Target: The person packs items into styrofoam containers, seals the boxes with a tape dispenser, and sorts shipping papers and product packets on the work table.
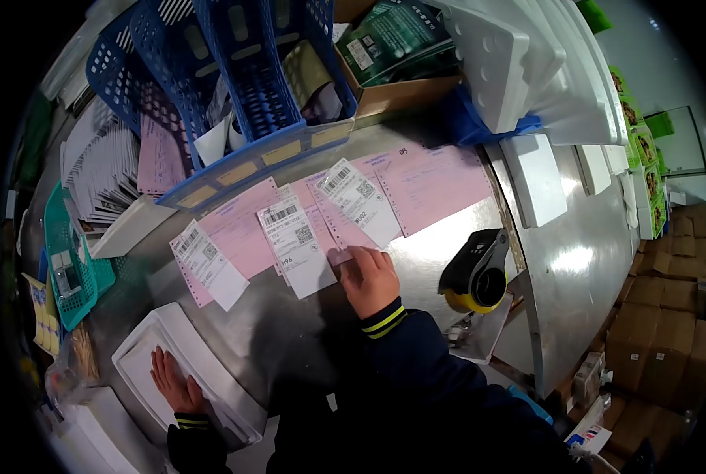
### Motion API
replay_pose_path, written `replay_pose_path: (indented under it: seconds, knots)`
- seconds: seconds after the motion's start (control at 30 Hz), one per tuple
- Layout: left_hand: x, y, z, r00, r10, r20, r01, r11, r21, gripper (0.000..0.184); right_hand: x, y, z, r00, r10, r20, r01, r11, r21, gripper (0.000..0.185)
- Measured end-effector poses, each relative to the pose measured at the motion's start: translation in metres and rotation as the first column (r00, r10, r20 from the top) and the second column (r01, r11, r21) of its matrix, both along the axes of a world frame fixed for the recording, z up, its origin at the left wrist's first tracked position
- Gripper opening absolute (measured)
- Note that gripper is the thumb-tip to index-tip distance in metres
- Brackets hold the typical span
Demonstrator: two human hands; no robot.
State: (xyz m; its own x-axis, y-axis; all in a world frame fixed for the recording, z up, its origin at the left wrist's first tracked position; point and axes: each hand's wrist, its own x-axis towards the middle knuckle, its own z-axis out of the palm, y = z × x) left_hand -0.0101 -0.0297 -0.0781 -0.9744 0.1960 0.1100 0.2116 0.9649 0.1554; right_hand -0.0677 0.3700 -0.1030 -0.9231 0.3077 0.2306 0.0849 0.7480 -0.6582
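My left hand [176, 382] lies flat with its fingers spread on a white foam lid or box [211, 395] at the lower left. My right hand [370, 282] is at the near edge of the pink sheets, fingers loosely bent, thumb apart from them. Its fingertips are at the corner of a pink sheet [339, 256], just below a white shipping label [358, 204]. To its left, another white label [296, 246] and a third label [211, 265] lie on pink sheets [242, 229]. A larger pink sheet [440, 189] with faint writing spreads to the right.
Blue baskets [282, 146] line the back, beside a cardboard box [404, 99]. A black and yellow tape dispenser [477, 272] sits right of my right hand. White foam pieces [533, 178] lie along the right. A green basket [69, 292] and stacked papers [104, 170] stand left.
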Motion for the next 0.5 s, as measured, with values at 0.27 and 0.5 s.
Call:
replay_pose_path:
  seconds: [0.27, 0.5]
  knots:
    - [-0.001, -0.004, -0.003, 1.000, -0.013, 0.010, 0.013, 1.000, 0.003, 0.053, -0.025, 0.048, -0.002, 0.991, -0.065, 0.116, 0.029, 0.957, 0.289, 0.038]
    - [0.000, -0.006, -0.003, 1.000, 0.010, 0.017, -0.010, 1.000, 0.003, 0.056, -0.037, 0.046, -0.013, 0.968, -0.004, 0.253, -0.132, 0.843, 0.521, 0.014]
